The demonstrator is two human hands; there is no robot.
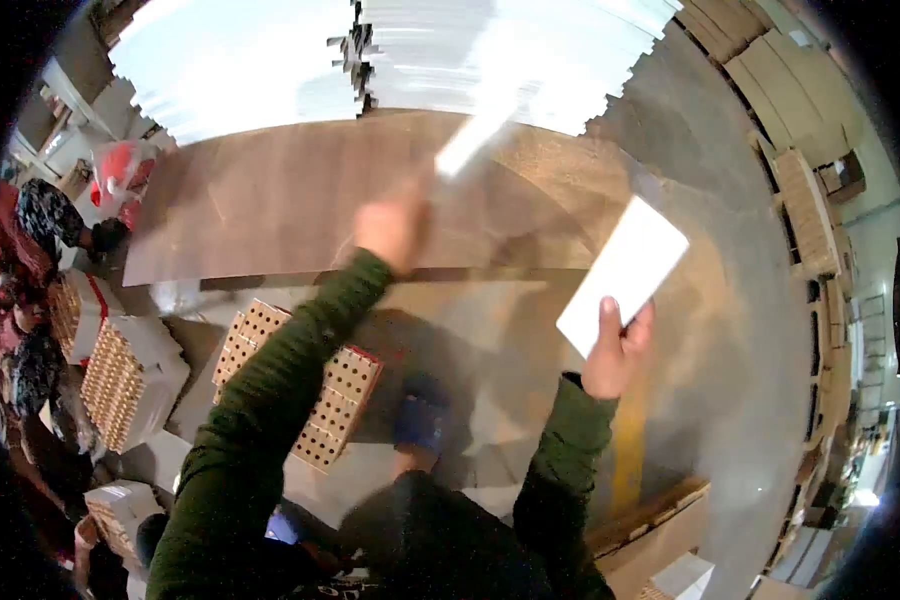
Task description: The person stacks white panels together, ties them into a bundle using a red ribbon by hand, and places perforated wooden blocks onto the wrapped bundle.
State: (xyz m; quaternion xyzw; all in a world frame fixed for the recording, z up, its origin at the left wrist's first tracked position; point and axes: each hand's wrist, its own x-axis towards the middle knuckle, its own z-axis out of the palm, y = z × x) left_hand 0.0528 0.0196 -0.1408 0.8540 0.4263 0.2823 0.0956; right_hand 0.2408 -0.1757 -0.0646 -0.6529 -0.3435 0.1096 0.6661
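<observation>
My right hand [618,350] grips a white flat rectangular piece [625,270] by its lower corner, thumb on its face and fingers behind. The piece is tilted, above the floor and beyond the right edge of my body. My left hand [395,232] is over the brown board, its fingers smeared by motion. Just beyond its fingertips is a narrow white strip [470,142], also blurred; whether the hand touches it I cannot make out. Large stacks of white sheets [240,70] lie at the far side of the brown board [270,200].
Bundles with round holes [340,400] lie on the floor below my left arm. White-wrapped bundles [135,380] stand at left, near another person's arm [65,215]. Stacked cardboard [790,90] lines the right side. A yellow floor line [628,455] runs beside my right sleeve.
</observation>
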